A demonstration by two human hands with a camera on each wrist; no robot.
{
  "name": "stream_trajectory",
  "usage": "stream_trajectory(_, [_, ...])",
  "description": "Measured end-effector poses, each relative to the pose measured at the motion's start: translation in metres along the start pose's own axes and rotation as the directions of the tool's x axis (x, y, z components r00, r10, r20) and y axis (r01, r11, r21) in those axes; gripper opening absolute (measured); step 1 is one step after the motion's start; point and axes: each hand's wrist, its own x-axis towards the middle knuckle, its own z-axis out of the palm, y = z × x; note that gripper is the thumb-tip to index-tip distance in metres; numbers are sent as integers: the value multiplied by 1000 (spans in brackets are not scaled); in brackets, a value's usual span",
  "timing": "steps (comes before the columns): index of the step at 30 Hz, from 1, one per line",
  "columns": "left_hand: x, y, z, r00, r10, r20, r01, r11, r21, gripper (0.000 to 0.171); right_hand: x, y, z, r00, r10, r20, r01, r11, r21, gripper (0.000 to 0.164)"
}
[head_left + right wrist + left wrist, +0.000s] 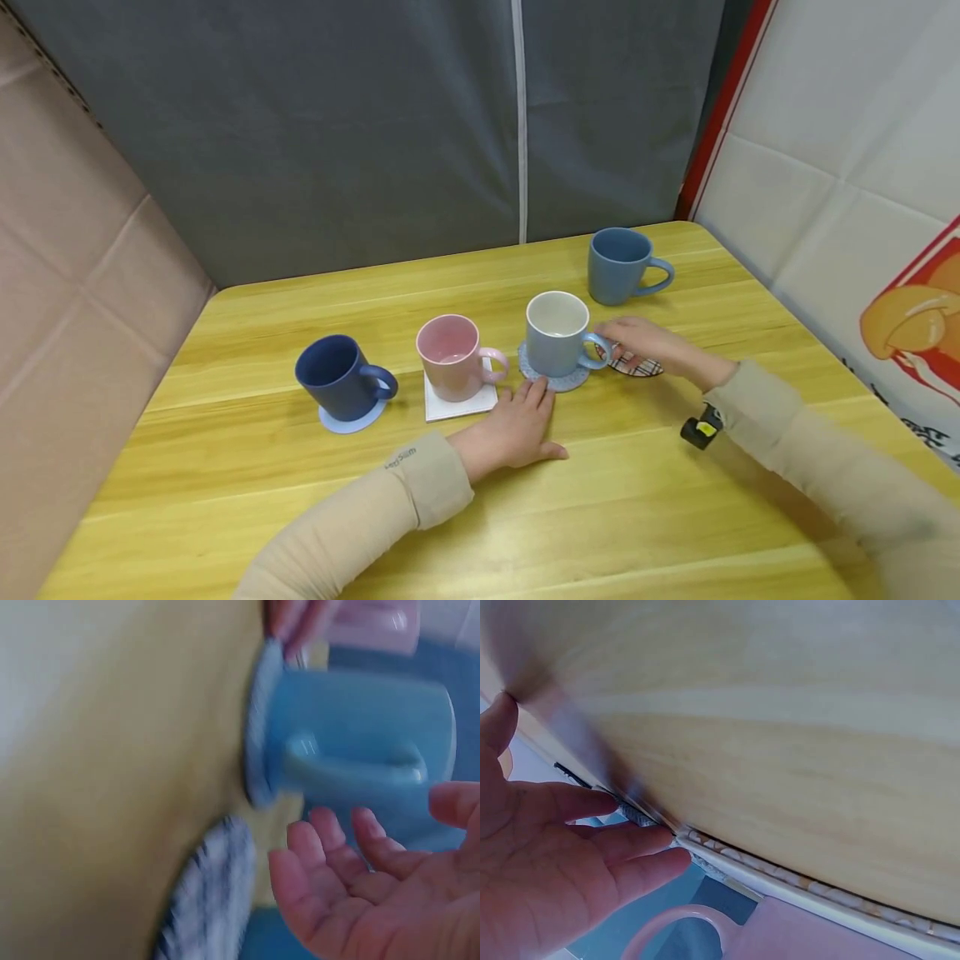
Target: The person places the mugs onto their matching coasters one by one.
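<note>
My left hand (517,425) lies with straight fingers on the table, fingertips at the near edge of a round grey-blue coaster (572,382). On that coaster stands a light blue mug (553,348), white inside, its handle pointing right. Beside the handle is my right hand (643,340), its fingers loosely bent. The right wrist view shows a gap between these fingers (330,832) and the mug. Partly under the right hand lies a plaid coaster (643,367). A pink mug (448,371) on a square white coaster (450,410) stands left of the light blue mug.
At the left, a dark blue mug (341,387) stands on a round pale blue coaster (345,426), slightly off its centre. A grey-blue mug (613,271) stands directly on the wooden table (637,517) at the back right. A grey curtain (337,150) hangs behind.
</note>
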Motion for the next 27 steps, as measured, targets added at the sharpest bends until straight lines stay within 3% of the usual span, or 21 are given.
stream_trajectory(5, [-1, 0, -1, 1000, 0, 9, 0, 1000, -11, 89, 2, -3, -30, 992, -32, -125, 29, 999, -29, 52])
stream_trajectory(9, [-3, 0, -2, 1000, -1, 15, 1, 1000, -20, 89, 6, -2, -49, 962, -47, -269, 57, 998, 29, 50])
stream_trajectory(12, [-3, 0, -2, 1000, 0, 22, 0, 1000, -17, 89, 9, 2, -59, 910, -70, -408, 97, 994, 44, 45])
stream_trajectory(16, [-3, 3, -3, 1000, 16, 23, -16, 1000, -6, 88, 14, 11, -67, 817, -87, -570, 140, 989, 49, 41])
stream_trajectory(19, [-2, 10, -7, 999, 33, 27, -33, 999, -21, 87, 19, 19, -72, 778, -78, -623, 147, 987, 61, 40])
stream_trajectory(21, [-1, 16, -11, 999, 37, 21, -37, 999, -33, 86, 22, 24, -74, 773, -70, -631, 140, 988, 62, 41])
stream_trajectory(27, [9, 44, -20, 999, 38, -28, -40, 997, -72, 82, 30, 32, -77, 796, -36, -605, 106, 991, 81, 50])
